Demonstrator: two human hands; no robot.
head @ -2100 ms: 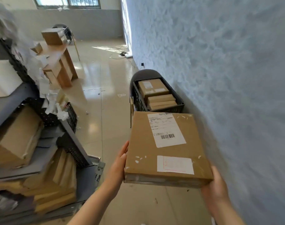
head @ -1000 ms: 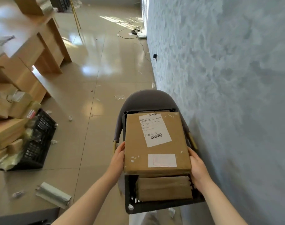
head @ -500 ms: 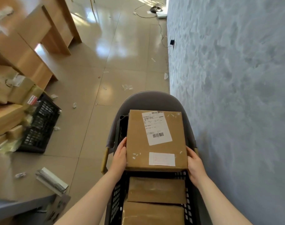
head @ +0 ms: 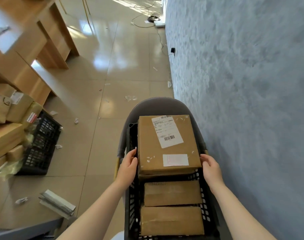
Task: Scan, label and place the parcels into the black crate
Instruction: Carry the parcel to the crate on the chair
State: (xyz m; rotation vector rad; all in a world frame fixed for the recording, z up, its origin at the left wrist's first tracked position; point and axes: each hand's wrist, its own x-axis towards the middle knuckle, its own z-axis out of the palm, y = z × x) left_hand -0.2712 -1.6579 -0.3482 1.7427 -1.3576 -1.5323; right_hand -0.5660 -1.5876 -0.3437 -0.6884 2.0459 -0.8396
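Blue-grey textured wall [head: 243, 84] fills the right side; tiled floor [head: 123, 70] runs along it, littered with paper scraps. Wooden counter [head: 35, 40] sits upper left. Grey chair [head: 158, 105] stands against the wall, carrying the black crate [head: 133, 201]. Second black crate [head: 42, 144] sits on the floor at left, cardboard boxes [head: 7, 135] stacked in and against it. Parcel [head: 165, 149] sits over the far end of the chair crate, top face level, near edge above the rim; whether it rests on anything below is hidden. It carries a shipping label [head: 166, 131] with barcode and a smaller white sticker [head: 175, 160] nearer the person. Two more parcels [head: 172, 193] stand on edge in the crate's near half, side by side. Left hand [head: 128, 166] presses flat on the parcel's left side, right hand [head: 211, 168] on its right side: each grip is fingers together, clamping the parcel between both palms. Grey folded wrapper [head: 57, 203] lies on the floor lower left.
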